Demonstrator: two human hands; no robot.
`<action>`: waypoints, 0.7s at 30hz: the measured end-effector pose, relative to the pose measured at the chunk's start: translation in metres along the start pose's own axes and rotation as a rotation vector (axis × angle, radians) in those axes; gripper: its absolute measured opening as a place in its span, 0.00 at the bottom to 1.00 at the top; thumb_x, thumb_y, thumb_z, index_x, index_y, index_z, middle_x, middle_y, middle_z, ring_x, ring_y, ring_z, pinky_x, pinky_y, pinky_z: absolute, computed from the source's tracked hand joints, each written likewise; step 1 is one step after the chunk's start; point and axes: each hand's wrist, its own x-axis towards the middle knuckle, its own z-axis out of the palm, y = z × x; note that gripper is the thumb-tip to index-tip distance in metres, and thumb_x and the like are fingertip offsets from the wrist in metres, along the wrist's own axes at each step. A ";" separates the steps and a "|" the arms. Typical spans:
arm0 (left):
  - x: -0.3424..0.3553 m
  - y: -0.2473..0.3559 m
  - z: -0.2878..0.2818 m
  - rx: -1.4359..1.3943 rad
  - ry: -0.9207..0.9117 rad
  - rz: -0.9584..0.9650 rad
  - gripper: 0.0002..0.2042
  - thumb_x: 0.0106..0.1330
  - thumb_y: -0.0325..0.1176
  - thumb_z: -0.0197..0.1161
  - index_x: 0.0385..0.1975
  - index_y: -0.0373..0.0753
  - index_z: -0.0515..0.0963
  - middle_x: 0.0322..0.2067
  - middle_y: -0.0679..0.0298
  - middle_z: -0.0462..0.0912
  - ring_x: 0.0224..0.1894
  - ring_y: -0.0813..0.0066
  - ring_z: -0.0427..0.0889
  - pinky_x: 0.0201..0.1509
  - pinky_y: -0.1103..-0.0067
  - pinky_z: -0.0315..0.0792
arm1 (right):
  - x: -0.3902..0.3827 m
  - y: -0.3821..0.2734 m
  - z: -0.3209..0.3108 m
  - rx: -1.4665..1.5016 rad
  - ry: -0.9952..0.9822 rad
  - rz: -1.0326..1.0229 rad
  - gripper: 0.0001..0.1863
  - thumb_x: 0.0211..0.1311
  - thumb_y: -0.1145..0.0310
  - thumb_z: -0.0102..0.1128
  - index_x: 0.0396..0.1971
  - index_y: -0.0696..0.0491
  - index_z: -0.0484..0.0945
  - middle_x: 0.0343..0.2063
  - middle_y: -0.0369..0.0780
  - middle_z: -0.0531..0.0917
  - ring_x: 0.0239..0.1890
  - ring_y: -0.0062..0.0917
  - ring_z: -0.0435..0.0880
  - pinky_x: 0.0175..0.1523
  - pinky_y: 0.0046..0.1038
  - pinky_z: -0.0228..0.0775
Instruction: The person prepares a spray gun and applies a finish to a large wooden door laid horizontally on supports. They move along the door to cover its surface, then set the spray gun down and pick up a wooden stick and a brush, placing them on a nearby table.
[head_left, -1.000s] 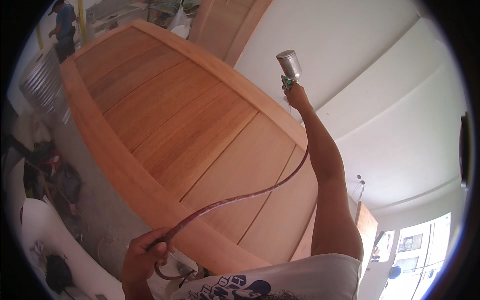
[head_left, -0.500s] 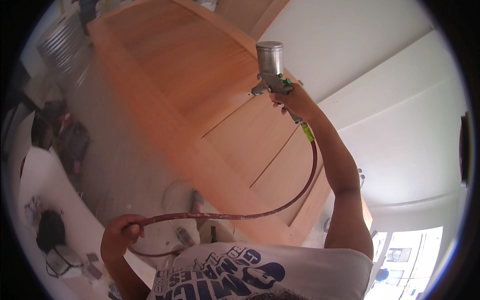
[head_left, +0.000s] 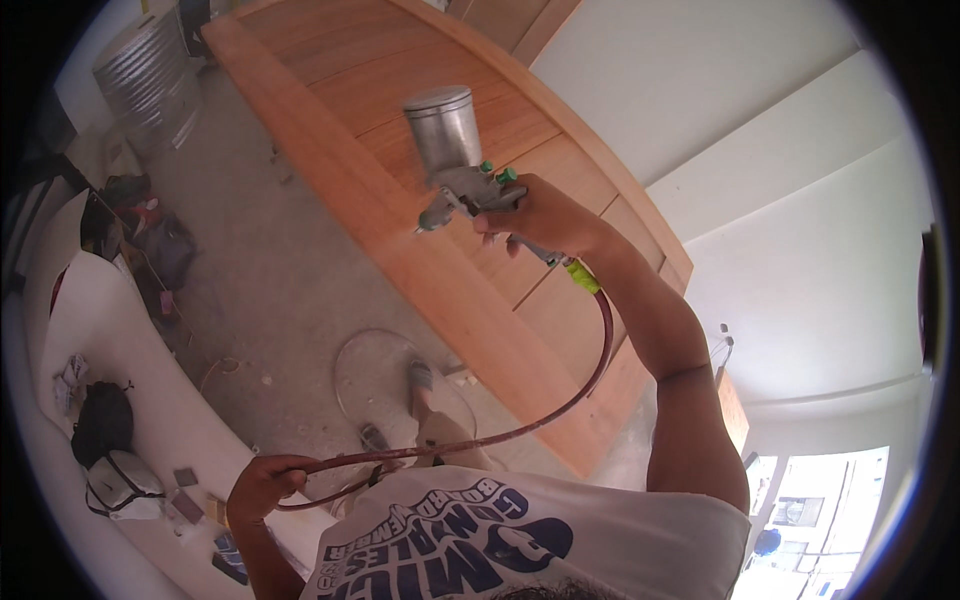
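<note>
My right hand (head_left: 545,215) is closed round the handle of a metal spray gun (head_left: 465,190). A silvery cup (head_left: 443,128) sits on top of the gun, and its nozzle points left, over the long near edge of a wooden door (head_left: 370,180). A faint mist shows at the nozzle. From a yellow-green fitting (head_left: 582,276) under the handle, a dark red hose (head_left: 530,430) curves down and across to the left. My left hand (head_left: 265,487) is closed round that hose, low at the left, well apart from the door.
At the left, a white surface (head_left: 140,350) carries a respirator mask (head_left: 125,485), a black bag (head_left: 102,424) and small blocks. A ribbed metal drum (head_left: 145,75) stands at the far left. Hose loops (head_left: 345,365) lie on the concrete floor (head_left: 280,300) by my feet.
My right hand has moved the spray gun left and a little down, from over the panels to the near edge. My left hand has shifted slightly right and down. The haze has thinned.
</note>
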 end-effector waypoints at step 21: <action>0.178 0.215 0.202 -0.077 -0.128 0.036 0.22 0.67 0.31 0.61 0.61 0.31 0.74 0.32 0.71 0.77 0.29 0.87 0.69 0.32 0.87 0.66 | 0.168 0.241 -0.373 -0.589 0.726 -0.026 0.18 0.61 0.68 0.64 0.50 0.57 0.80 0.28 0.41 0.83 0.23 0.23 0.81 0.30 0.30 0.77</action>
